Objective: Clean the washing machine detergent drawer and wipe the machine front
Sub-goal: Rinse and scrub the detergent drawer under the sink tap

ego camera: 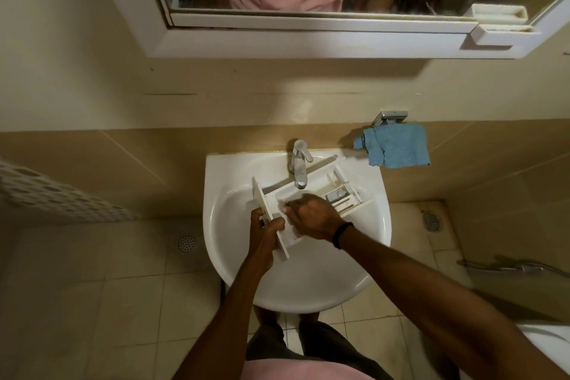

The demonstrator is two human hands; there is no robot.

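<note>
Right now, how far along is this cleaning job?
Done: the drawer is out of the machine and lies across the sink. In hand: the left hand grips its front panel while the right hand reaches into a compartment; whether it holds anything is hidden. Left: wiping the machine front, likely with the blue cloth hanging on the wall. The machine is out of view.

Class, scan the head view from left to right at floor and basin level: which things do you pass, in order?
Perforated white basket → floor drain → left hand → right hand → blue cloth → second floor drain → spray hose.
</note>
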